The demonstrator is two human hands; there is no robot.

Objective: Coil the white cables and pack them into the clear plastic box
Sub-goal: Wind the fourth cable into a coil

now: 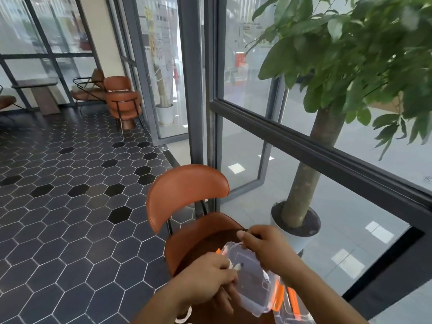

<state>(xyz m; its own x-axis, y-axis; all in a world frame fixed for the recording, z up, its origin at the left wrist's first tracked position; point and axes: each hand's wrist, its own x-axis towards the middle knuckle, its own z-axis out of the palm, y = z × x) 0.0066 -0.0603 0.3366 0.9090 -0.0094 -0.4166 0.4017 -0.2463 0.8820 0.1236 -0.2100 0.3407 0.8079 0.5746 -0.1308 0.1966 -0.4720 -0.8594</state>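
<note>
While right hand (266, 250) clamped clear plastic box (250, 279), left hand (208, 282) pinched white cable (235, 267). Cable end protruded beyond the fingertips.

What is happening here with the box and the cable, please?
A person holds a clear plastic box with orange latches, in front of a brown chair. The right hand grips the box's far rim. The left hand pinches a white cable at the box's near side, and more cable hangs below that hand.
</note>
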